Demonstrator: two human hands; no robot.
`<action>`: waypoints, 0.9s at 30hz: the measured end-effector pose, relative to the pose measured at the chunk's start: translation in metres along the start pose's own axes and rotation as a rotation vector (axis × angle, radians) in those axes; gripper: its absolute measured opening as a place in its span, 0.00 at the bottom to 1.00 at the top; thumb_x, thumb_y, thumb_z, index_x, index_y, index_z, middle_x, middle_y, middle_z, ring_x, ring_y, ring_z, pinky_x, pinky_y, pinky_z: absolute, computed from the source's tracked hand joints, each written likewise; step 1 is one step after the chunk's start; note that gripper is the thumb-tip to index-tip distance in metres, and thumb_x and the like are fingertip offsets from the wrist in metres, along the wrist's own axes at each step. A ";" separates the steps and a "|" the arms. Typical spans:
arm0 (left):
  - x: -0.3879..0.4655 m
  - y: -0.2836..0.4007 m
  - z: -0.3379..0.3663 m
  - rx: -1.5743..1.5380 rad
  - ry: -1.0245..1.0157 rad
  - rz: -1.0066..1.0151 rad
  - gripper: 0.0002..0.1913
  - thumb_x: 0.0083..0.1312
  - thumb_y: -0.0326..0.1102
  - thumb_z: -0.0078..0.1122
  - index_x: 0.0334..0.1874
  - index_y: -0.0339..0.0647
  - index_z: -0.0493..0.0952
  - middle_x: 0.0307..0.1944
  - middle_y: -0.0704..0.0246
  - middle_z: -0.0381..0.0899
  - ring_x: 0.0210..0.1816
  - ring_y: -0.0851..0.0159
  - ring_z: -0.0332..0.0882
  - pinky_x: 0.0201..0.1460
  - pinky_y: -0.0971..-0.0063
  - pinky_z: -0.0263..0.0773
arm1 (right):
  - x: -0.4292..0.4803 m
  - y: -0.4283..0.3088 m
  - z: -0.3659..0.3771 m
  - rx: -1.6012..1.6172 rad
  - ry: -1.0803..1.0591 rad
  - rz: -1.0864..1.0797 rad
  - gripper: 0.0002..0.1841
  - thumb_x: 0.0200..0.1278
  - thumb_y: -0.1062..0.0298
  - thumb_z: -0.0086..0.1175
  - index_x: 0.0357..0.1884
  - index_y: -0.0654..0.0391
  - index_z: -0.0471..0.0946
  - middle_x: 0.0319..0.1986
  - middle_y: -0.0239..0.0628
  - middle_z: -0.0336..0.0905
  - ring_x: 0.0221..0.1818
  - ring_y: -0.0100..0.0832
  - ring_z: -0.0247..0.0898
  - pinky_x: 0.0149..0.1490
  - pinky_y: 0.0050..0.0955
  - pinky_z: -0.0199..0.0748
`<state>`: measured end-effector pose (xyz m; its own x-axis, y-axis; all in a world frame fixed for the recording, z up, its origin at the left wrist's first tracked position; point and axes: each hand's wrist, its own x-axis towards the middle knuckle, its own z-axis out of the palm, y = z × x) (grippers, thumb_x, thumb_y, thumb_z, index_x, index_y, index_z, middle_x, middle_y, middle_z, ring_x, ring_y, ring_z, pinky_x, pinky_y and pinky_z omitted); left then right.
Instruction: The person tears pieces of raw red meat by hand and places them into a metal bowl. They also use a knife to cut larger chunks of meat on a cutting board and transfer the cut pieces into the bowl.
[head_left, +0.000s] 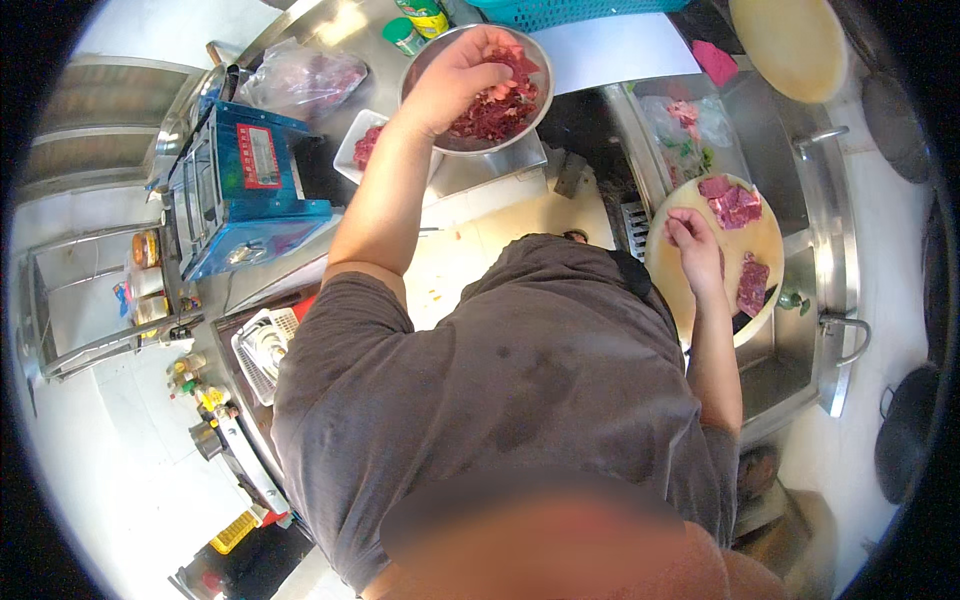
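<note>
My left hand (480, 71) is over a steel bowl (546, 90) of sliced raw red meat (491, 116), its fingers curled above the slices; whether it grips any is unclear. My right hand (690, 236), fingers curled in and nothing visible in them, is above a round cutting board (682, 315) at the right. Raw meat chunks (735, 206) lie at the board's far side. Another meat block (752, 285) lies at its right edge, beside a dark object (744, 322), perhaps a knife. Left of the bowl, partly behind my forearm, a white tray (346, 161) holds more red meat.
A blue machine or scale (259, 187) and a plastic bag of meat (304, 79) stand at the left. Green-lidded containers (403, 36) and a teal basket (577, 13) are beyond the bowl. The board rests over a steel sink (795, 345); a bag with meat and greens (686, 135) lies behind it.
</note>
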<state>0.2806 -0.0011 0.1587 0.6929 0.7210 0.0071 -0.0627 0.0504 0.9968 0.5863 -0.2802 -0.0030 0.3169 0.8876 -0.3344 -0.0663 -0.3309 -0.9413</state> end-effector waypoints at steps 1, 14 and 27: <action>0.000 0.005 -0.005 -0.009 0.002 -0.001 0.10 0.67 0.24 0.53 0.50 0.38 0.72 0.37 0.73 0.79 0.34 0.78 0.75 0.38 0.85 0.71 | -0.001 0.002 -0.002 -0.011 0.005 0.018 0.09 0.69 0.71 0.53 0.49 0.59 0.76 0.37 0.28 0.77 0.40 0.21 0.72 0.46 0.20 0.70; 0.015 -0.016 -0.033 0.280 -0.184 -0.179 0.04 0.70 0.31 0.56 0.44 0.42 0.75 0.34 0.79 0.77 0.33 0.82 0.72 0.34 0.88 0.67 | 0.016 -0.053 0.033 -0.184 -0.084 -0.220 0.10 0.68 0.72 0.54 0.49 0.60 0.76 0.40 0.28 0.78 0.45 0.21 0.71 0.52 0.21 0.69; 0.049 -0.205 -0.056 1.595 -0.090 -0.140 0.14 0.60 0.40 0.61 0.45 0.41 0.81 0.41 0.54 0.83 0.45 0.50 0.82 0.53 0.59 0.76 | -0.062 0.052 -0.052 -0.069 0.250 0.104 0.09 0.70 0.66 0.51 0.47 0.56 0.77 0.41 0.28 0.79 0.43 0.21 0.73 0.49 0.21 0.68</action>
<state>0.2875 0.0629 -0.0499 0.6700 0.7290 -0.1401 0.7402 -0.6705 0.0511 0.6123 -0.3695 -0.0287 0.5356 0.7443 -0.3989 -0.0488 -0.4444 -0.8945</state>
